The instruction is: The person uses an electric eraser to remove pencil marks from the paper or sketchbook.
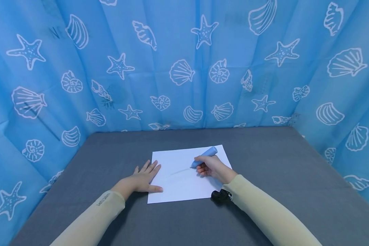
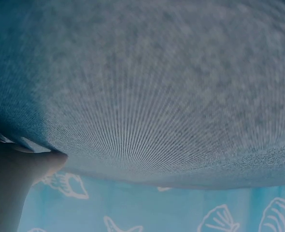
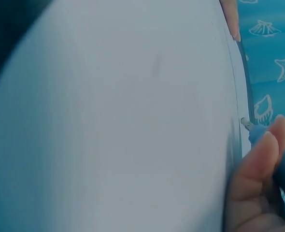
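Observation:
A white sheet of paper (image 1: 178, 188) lies on the grey cloth-covered table. My left hand (image 1: 144, 179) rests on its left edge, fingers spread and straight, with the thumb over the lower left part. In my right hand (image 1: 213, 167) is a thick blue pen (image 1: 209, 151), pinched between thumb and fingers and tilted up to the right. Its thin tip (image 3: 245, 122) is right at the paper in the right wrist view. A faint line (image 1: 179, 171) runs leftward from the tip across the sheet. Only part of the left hand (image 2: 41, 166) appears in the left wrist view.
A grey cloth (image 1: 273, 164) covers the table around the paper. Blue curtains (image 1: 184, 92) printed with white shells and starfish hang behind and at both sides. A small black device (image 1: 220, 197) sits at the right wrist, close over the paper's lower right corner.

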`<state>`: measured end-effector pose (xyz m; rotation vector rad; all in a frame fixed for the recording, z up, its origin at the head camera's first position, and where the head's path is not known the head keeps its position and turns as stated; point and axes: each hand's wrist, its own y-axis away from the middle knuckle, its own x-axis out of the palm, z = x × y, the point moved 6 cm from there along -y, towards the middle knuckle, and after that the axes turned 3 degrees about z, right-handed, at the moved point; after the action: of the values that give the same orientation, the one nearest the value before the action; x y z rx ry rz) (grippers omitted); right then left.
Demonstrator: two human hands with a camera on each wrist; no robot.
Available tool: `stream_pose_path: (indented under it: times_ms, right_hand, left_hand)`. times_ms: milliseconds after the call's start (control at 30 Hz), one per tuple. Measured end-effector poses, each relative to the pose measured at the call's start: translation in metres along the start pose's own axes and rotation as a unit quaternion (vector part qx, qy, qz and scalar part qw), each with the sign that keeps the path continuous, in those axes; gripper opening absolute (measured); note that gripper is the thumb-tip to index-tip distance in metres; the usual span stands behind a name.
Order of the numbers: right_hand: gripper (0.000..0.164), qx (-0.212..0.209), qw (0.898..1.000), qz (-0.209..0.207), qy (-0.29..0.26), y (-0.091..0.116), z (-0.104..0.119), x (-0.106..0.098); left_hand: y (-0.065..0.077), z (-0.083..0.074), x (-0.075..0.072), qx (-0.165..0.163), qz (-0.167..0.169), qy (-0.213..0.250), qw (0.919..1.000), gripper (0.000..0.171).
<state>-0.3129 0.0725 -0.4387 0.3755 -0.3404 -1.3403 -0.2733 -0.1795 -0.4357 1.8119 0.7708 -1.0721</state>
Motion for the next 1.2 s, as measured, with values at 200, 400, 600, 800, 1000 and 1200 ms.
stream_pose_path:
  times_ms: [200, 400, 600, 800, 1000, 1200]
  right_hand:
    - [0.023, 0.000, 1.000, -0.009, 0.003, -0.0017, -0.0009, 0.0011]
    - [0.023, -0.006, 1.000, -0.016, 0.002, -0.0017, -0.0009, 0.0020]
    - [0.023, -0.006, 1.000, -0.018, -0.001, -0.0018, -0.0015, 0.0015]
    - [0.023, -0.001, 1.000, -0.012, 0.009, -0.0032, -0.0026, 0.0045]
    - [0.023, -0.003, 1.000, -0.012, 0.012, -0.0021, -0.0021, 0.0066]
    - [0.023, -0.009, 1.000, -0.012, 0.017, -0.0031, -0.0016, 0.0064]
  left_hand:
    - [-0.0012, 0.0020, 0.0002, 0.000, 0.002, -0.002, 1.0000, 0.104]
    - [-0.0033, 0.0030, 0.0006, 0.004, 0.003, -0.004, 1.0000, 0.104]
    - [-0.0025, 0.0022, -0.0002, 0.005, 0.003, -0.002, 1.0000, 0.104]
    - [-0.0023, 0.0035, 0.0006, 0.000, 0.003, -0.003, 1.0000, 0.104]
    - [-0.0004, 0.0021, 0.0003, 0.002, 0.004, 0.001, 1.0000, 0.103]
    - [-0.0019, 0.0049, 0.0025, 0.003, 0.005, 0.004, 1.0000, 0.105]
